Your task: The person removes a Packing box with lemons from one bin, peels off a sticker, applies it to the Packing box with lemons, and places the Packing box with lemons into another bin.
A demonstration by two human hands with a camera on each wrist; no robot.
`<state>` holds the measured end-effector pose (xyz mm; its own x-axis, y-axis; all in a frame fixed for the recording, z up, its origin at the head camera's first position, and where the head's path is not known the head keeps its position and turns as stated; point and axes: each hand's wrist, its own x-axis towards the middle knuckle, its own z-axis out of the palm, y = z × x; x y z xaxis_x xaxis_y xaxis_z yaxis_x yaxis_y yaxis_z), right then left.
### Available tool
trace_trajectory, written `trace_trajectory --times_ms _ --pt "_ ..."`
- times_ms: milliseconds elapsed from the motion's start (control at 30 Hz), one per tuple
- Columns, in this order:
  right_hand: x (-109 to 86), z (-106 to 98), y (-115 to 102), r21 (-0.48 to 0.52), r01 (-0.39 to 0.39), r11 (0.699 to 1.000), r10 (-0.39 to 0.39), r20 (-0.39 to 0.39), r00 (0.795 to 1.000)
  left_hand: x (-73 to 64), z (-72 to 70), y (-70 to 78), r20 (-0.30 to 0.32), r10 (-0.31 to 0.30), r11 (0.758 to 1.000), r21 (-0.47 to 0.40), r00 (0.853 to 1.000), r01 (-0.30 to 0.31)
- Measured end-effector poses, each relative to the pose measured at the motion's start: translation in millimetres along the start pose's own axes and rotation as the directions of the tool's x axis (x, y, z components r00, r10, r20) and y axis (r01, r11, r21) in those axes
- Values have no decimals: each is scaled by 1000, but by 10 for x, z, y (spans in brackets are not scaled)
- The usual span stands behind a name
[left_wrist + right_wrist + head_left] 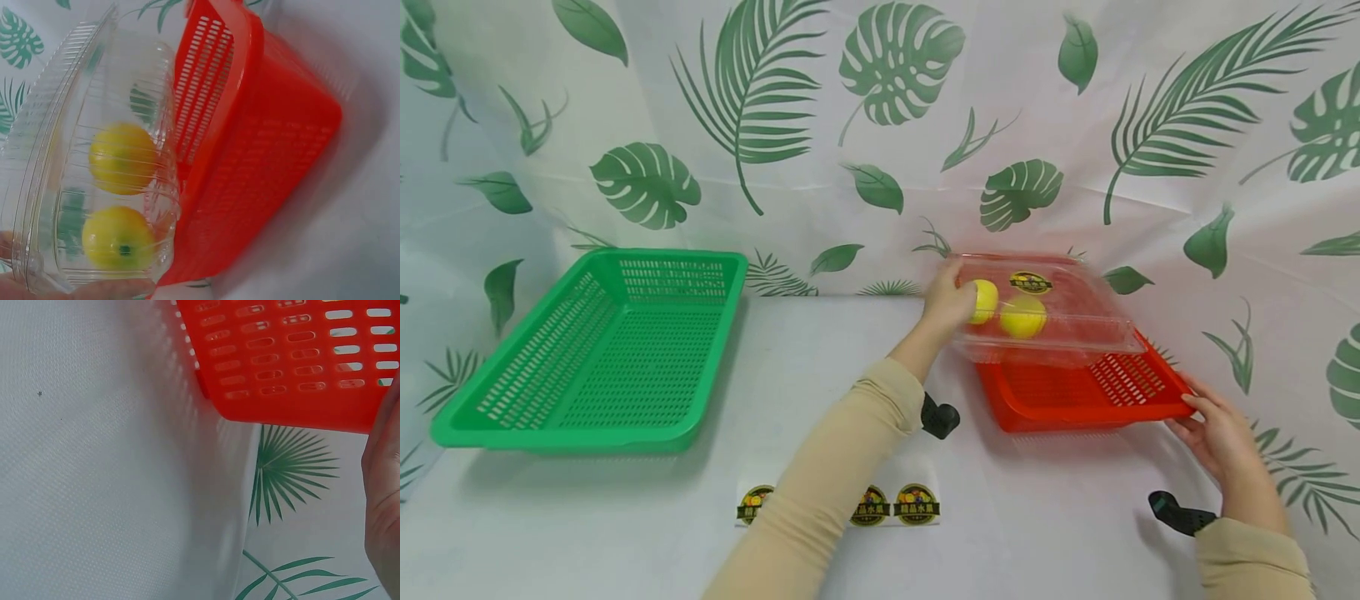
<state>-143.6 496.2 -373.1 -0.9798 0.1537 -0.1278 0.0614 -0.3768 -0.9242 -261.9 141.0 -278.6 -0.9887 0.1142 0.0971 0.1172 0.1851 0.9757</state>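
Note:
My left hand [946, 296] grips the left end of a clear plastic clamshell box [1090, 333], blurred in the head view. Two round yellow fruits [124, 159] lie inside, and a black-and-gold sticker [1031, 283] is on its lid. The box is held tilted over the red basket [1075, 417], covering its back part. At the basket's near right corner, my right hand [1221, 429] holds the rim. In the right wrist view, the slotted red wall stands beside this hand, with the fingertips out of frame.
A green basket [625, 375] stands on the left of the white table [805, 367]. A strip of round stickers [916, 505] lies at the front, partly behind my left sleeve. Leaf-patterned cloth [805, 192] hangs along the back and right side.

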Motion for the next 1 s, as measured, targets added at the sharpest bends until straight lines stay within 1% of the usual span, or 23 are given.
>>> trace_trajectory --times_ms 33,167,400,633,833,1000 --pt "2 -3 1 11 5 1000 -5 9 1000 1 27 9 -4 11 1000 16 1000 -11" --pt "7 -10 3 57 21 998 -24 48 999 -25 139 51 -9 13 1000 24 1000 -13" --pt "13 -21 3 89 19 996 -25 69 997 -68 370 70 -22 -50 998 -37 999 49" --pt "5 -20 12 83 12 996 -16 55 998 -146 628 49 -50 -109 990 -91 993 105" --pt "9 -8 23 52 1 999 -2 22 1000 -190 730 32 -69 -146 988 -68 987 141" --pt "9 -4 6 78 23 997 -27 53 998 -202 800 -9 -78 -168 984 -65 983 163"
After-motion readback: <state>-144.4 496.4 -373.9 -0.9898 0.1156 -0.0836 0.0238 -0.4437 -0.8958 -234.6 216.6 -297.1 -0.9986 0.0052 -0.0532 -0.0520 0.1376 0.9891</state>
